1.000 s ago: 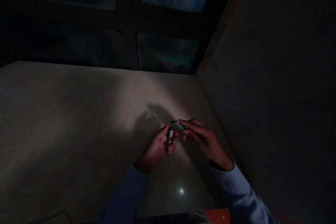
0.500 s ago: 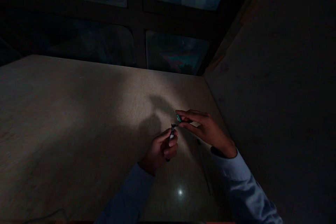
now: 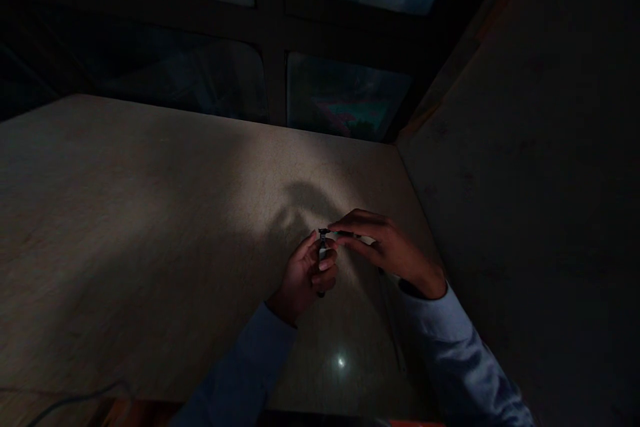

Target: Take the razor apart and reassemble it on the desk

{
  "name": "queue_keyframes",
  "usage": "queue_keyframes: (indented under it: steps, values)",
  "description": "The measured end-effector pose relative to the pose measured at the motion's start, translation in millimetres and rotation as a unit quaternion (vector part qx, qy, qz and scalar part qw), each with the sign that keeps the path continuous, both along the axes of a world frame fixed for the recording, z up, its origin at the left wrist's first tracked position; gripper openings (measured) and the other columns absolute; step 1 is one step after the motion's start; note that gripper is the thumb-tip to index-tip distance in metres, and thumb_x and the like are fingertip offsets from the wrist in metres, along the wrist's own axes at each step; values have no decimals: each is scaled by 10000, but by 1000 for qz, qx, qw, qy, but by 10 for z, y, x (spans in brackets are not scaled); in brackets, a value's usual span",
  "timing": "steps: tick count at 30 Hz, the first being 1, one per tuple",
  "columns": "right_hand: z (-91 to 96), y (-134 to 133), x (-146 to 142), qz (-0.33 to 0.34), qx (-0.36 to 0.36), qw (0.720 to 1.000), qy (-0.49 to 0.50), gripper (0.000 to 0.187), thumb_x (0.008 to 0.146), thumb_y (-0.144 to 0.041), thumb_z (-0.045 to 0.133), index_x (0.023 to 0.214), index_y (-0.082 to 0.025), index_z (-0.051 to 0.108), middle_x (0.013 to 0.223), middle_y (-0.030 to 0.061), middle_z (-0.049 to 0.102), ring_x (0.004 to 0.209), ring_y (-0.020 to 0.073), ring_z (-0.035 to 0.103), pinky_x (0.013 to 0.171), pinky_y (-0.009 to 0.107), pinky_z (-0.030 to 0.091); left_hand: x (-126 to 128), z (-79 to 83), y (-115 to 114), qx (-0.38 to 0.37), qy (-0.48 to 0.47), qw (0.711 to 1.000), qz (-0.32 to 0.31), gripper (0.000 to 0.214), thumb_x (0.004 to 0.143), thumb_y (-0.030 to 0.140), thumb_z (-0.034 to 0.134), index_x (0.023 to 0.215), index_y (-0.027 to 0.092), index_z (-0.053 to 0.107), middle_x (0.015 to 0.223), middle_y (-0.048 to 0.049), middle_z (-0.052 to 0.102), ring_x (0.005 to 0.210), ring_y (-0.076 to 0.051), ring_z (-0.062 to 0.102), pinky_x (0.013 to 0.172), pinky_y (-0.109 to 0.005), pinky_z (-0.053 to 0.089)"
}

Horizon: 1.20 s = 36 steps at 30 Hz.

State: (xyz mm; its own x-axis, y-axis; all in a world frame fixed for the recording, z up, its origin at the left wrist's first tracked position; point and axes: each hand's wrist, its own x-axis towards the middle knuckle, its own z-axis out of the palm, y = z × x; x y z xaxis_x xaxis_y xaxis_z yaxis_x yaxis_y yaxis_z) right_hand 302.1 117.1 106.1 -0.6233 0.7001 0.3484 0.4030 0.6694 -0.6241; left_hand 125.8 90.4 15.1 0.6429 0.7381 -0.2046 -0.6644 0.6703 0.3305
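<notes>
Holds the tool (image 3: 323,254) nearly upright in the left hand (image 3: 303,273), above the counter (image 3: 160,233), with fingers curled closed around its handle and thumb extended alongside. Angles in from the right with the right hand (image 3: 386,240), with fingers straight and nearly level over the thumb, slightly parted to pinch a small green piece (image 3: 344,235), mostly hidden. Shows right fingertips just beside the tool's top; cannot tell whether touching. Slants both sleeves (image 3: 447,330) inward.

Both hands (image 3: 303,273) are viewed from the head, fairly near, forward and down across the bench (image 3: 150,213) toward the window (image 3: 347,95).
</notes>
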Motion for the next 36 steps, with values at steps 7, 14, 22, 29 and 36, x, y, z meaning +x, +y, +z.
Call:
queue_keyframes:
  steps: [7,14,22,29,36]
  values:
    - [-34,11,15,-21,14,1000,4,218,946,-322,612,1118,-257,728,958,66,718,855,187,680,765,314,535,0,24,-6,11,7,1000,5,416,967,488,419,872,139,626,563,58,404,354,-40,276,358,-179,205]
    - [-32,3,-6,-19,39,998,-39,272,973,-313,559,1195,-268,711,1013,82,699,898,202,679,790,338,545,10,21,-2,16,12,1000,7,428,975,465,407,871,120,637,565,55,410,360,-40,299,365,-182,222]
    - [-107,-3,12,-50,68,995,-61,334,967,-280,572,1290,-281,657,1111,69,749,963,224,721,846,360,576,15,4,-1,15,6,1000,9,421,972,461,418,868,122,645,560,51,425,355,-43,315,360,-186,230]
    - [-110,8,-15,-45,120,989,-78,295,972,-233,563,1240,-243,686,1134,88,752,990,232,725,867,383,585,13,3,2,18,-7,1000,7,437,974,474,419,885,117,653,558,48,430,361,-50,322,368,-189,244]
    - [-123,8,-60,-28,114,989,-85,262,998,-214,501,1160,-220,707,1112,89,731,990,205,706,840,337,582,23,7,-30,28,-8,1000,11,371,1001,356,397,901,112,659,590,41,422,394,-50,329,404,-194,261]
